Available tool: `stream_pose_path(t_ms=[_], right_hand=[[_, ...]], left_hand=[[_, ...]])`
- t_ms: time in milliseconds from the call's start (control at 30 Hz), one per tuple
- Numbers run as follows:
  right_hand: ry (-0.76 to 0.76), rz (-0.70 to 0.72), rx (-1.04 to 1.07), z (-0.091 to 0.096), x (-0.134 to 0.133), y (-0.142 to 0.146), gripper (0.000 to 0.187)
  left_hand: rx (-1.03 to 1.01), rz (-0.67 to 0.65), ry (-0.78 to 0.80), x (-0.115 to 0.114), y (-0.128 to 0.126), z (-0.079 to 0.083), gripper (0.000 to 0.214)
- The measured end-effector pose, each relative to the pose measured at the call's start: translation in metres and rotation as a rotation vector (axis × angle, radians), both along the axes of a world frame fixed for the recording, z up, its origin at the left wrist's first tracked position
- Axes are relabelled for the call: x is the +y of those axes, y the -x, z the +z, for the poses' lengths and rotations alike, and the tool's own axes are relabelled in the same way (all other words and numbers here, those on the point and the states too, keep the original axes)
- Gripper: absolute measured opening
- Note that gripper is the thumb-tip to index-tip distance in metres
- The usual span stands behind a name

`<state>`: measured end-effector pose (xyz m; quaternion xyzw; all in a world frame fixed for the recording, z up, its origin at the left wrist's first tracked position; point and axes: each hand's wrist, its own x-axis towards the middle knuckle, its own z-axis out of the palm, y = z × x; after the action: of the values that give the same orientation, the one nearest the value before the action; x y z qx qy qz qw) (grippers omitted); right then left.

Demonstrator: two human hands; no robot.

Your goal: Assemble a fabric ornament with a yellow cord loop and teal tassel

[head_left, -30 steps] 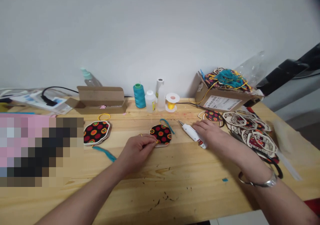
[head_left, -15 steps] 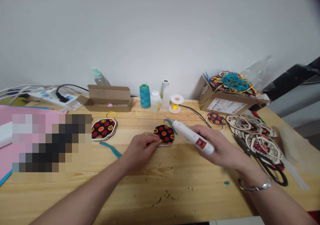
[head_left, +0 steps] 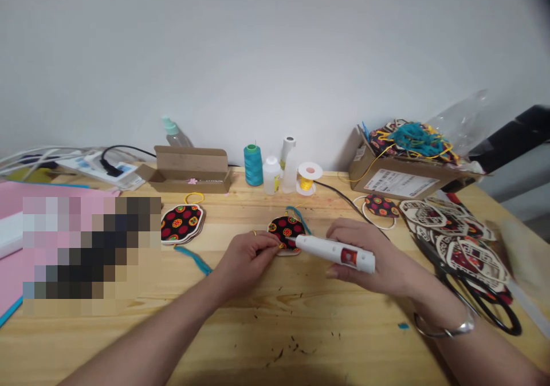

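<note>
A small black fabric-covered piece (head_left: 296,225) with red and orange round patterns and a pale rim lies flat on the table. My left hand (head_left: 253,258) pinches its lower left edge, where a bit of yellow cord shows at the fingertips. Wrapped in my right hand (head_left: 365,254) is a white pen-shaped tool (head_left: 320,247) with a red window and a thin metal tip. The tip is over the middle of the piece; whether it touches, I cannot tell. A teal cord (head_left: 304,221) and a thin yellow cord come off the piece's upper edge.
Similar patterned pieces (head_left: 183,223) are stacked at left. Behind stand a teal thread cone (head_left: 253,167), a white bottle (head_left: 271,177) and a yellow cord spool (head_left: 306,185). At right are large black scissors (head_left: 494,300), more pieces and a filled cardboard box (head_left: 361,174).
The white tool's tip has come down and left from beyond the piece's upper right edge to over its middle. My left hand keeps its pinch. The whole view has shifted slightly.
</note>
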<state>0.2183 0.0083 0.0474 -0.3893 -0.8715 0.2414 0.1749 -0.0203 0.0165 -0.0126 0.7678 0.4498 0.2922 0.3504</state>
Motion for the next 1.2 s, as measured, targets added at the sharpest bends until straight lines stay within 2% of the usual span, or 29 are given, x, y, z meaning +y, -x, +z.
stream_pose_path(t_ms=[233, 533, 1200], right_hand=[[-0.115, 0.042, -0.064, -0.020, -0.004, -0.002, 0.031], [-0.149, -0.007, -0.172, -0.024, -0.005, 0.001, 0.034], [-0.153, -0.062, -0.243, -0.029, -0.005, 0.006, 0.039]], left_hand=[[0.014, 0.014, -0.032, 0.001, 0.001, -0.002, 0.020], [0.005, 0.024, -0.024, 0.001, 0.000, -0.001, 0.019], [0.008, 0.015, -0.003, 0.000, 0.000, 0.001, 0.019]])
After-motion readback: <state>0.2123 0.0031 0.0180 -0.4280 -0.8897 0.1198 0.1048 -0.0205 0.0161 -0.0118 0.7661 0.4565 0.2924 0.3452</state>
